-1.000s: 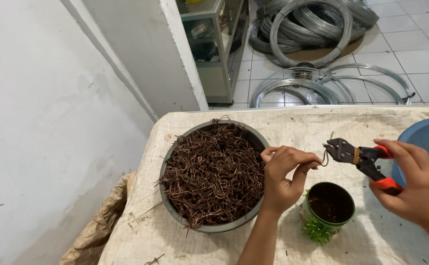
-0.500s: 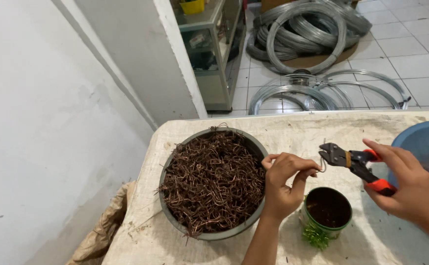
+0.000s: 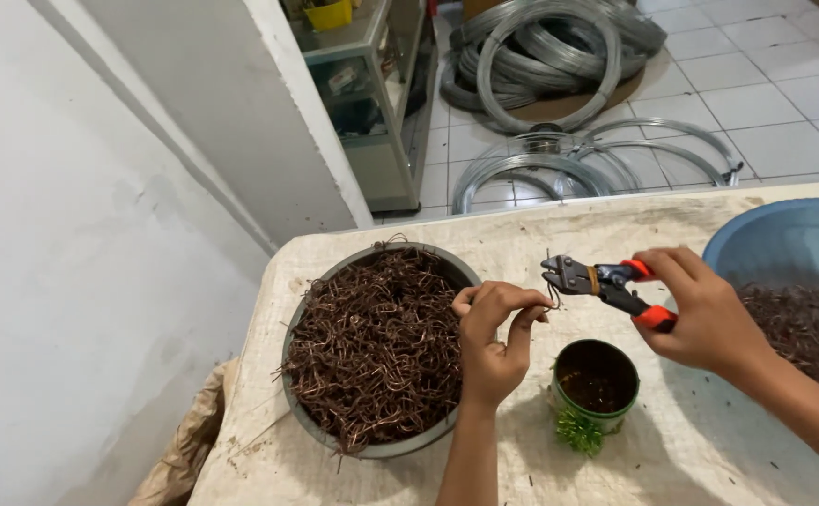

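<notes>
My left hand [image 3: 494, 337] pinches a small bent piece of brown wire [image 3: 552, 296] between thumb and fingers, just right of a grey metal basin [image 3: 353, 436] heaped with similar rusty wire pieces. My right hand [image 3: 704, 314] grips red-handled cutters [image 3: 606, 281], their dark jaws pointing left and touching the wire piece. A small green can [image 3: 597, 405] with dark contents stands below the cutters, between my two hands.
A blue plastic basin [image 3: 784, 239] holding more wire pieces sits at the right edge of the cloth-covered table [image 3: 709, 450]. Coils of grey wire [image 3: 550, 47] lie on the tiled floor behind. A glass cabinet [image 3: 372, 103] stands by the white wall.
Both hands drifted slightly left and lower. The cutter jaws stay at the wire piece held in my left fingers.
</notes>
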